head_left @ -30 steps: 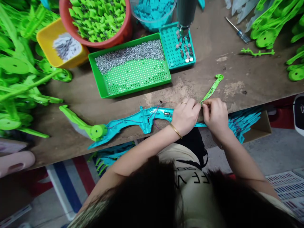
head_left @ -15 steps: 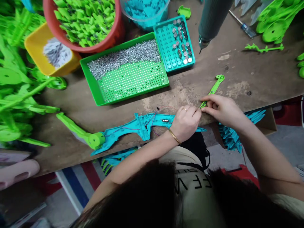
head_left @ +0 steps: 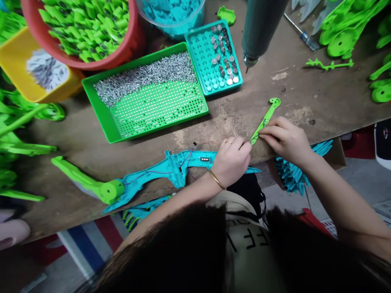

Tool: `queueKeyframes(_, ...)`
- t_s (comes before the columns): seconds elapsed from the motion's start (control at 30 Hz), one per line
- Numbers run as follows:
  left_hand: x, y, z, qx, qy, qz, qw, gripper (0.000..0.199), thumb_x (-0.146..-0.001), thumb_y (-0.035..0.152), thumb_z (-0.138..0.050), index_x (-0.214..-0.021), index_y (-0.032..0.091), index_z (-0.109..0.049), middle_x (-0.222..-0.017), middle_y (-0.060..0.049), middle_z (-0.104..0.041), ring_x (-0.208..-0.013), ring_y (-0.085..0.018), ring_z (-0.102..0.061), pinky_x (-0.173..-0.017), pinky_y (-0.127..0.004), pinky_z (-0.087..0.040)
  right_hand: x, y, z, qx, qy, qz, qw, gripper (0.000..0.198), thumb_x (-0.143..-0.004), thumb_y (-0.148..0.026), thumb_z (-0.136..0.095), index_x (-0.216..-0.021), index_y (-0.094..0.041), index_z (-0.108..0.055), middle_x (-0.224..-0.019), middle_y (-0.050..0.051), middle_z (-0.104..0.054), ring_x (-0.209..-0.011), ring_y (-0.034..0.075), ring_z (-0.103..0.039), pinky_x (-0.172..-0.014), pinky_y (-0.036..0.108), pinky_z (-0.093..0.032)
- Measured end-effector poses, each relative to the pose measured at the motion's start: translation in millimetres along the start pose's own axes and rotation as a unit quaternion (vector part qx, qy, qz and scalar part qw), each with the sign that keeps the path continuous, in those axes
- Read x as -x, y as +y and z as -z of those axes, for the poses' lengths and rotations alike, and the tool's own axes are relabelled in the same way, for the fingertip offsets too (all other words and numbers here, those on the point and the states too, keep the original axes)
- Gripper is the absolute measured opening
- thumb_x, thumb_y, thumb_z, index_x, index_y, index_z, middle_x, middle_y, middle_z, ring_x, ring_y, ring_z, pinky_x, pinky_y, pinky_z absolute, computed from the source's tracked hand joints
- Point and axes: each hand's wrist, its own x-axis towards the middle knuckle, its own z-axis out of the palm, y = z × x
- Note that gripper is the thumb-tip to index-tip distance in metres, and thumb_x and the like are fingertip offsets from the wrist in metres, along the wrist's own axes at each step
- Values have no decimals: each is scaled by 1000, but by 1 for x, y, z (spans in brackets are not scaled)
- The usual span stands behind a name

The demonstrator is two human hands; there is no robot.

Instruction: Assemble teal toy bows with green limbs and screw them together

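Observation:
A narrow lime-green plastic arm (head_left: 269, 113) with a hooked upper end slants over the front of the bench. My left hand (head_left: 233, 159), a bangle at its wrist, is closed at the arm's lower end. From the other side my right hand (head_left: 285, 136) pinches at the arm's edge, where a small dark bit, perhaps wire, shows at the fingertips. Below and left lies a blue bow-shaped plastic shell (head_left: 152, 174) with thin wires and small metal cells inside; my left hand covers part of it. A green limb (head_left: 106, 191) is joined to the shell's left end.
Behind stand a green tray of screws (head_left: 146, 101), a teal tray of button cells (head_left: 210, 57), a red tub (head_left: 134, 44) and a yellow bin (head_left: 18, 77). A power screwdriver (head_left: 259, 32) hangs point down. A hand screwdriver (head_left: 305, 36) lies at the back right.
The view has shifted, so the bench things sit further left. My right fingertips have slid to the right edge of the green arm, showing more of it.

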Motion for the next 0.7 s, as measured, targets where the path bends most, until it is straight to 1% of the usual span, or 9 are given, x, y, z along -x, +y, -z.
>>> queueKeyframes(0.03,-2,1,2,1,-19,5,1000,22,-95,17,-41,-95,16,-63,-98,-8,-64,-92,-22,-56,-84,-34,-44,-1,1,0,6,-7,6,1000,16,-93,-30,-56,-98,-25,-70,-101,6,-67,-92,20,-65,-74,31,-52)
queueKeyframes(0.1,-7,2,4,6,-56,10,998,28,-93,15,-40,-113,15,-60,-103,-9,-63,-96,-23,-55,-85,-36,-44,-4,2,2,-3,-9,3,1000,15,-92,-30,-56,-97,-24,-69,-101,6,-67,-93,20,-65,-74,32,-52)
queueKeyframes(0.17,-10,4,6,7,-81,7,997,41,-92,14,-40,-131,15,-51,-108,-10,-62,-100,-25,-54,-85,-37,-43,-7,3,2,-23,-3,-10,1000,13,-91,-30,-58,-96,-23,-68,-98,6,-67,-91,20,-65,-74,32,-52)
queueKeyframes(0.2,-12,4,7,5,-90,5,996,45,-91,15,-41,-136,15,-48,-109,-10,-61,-101,-25,-54,-85,-38,-43,-8,3,2,-30,1,-15,999,12,-90,-31,-59,-94,-23,-68,-97,6,-68,-90,20,-65,-75,33,-53)
queueKeyframes(0.33,-15,5,7,0,-110,5,994,46,-91,16,-42,-137,15,-48,-110,-11,-60,-101,-27,-53,-85,-40,-42,-9,5,-1,-21,13,-19,1000,14,-91,-32,-59,-92,-24,-69,-96,5,-69,-90,20,-66,-77,33,-53)
queueKeyframes(0.53,-19,8,10,9,-134,26,991,47,-89,17,-44,-136,14,-48,-112,-12,-59,-103,-27,-52,-86,-39,-41,-6,9,-3,20,20,-15,999,17,-92,-33,-57,-99,-26,-69,-102,6,-68,-94,21,-66,-75,33,-52)
queueKeyframes(0.63,-21,8,9,12,-127,27,991,46,-89,16,-44,-135,14,-48,-111,-12,-59,-103,-27,-52,-86,-39,-41,-2,12,-4,44,35,-12,998,17,-92,-33,-56,-100,-27,-70,-99,6,-68,-88,20,-65,-71,33,-50)
queueKeyframes(0.7,-20,7,7,11,-118,24,993,46,-89,16,-44,-135,14,-48,-110,-12,-59,-104,-27,-53,-87,-39,-40,1,14,-5,73,30,9,997,19,-92,-33,-56,-102,-27,-71,-95,6,-68,-85,20,-64,-69,34,-49)
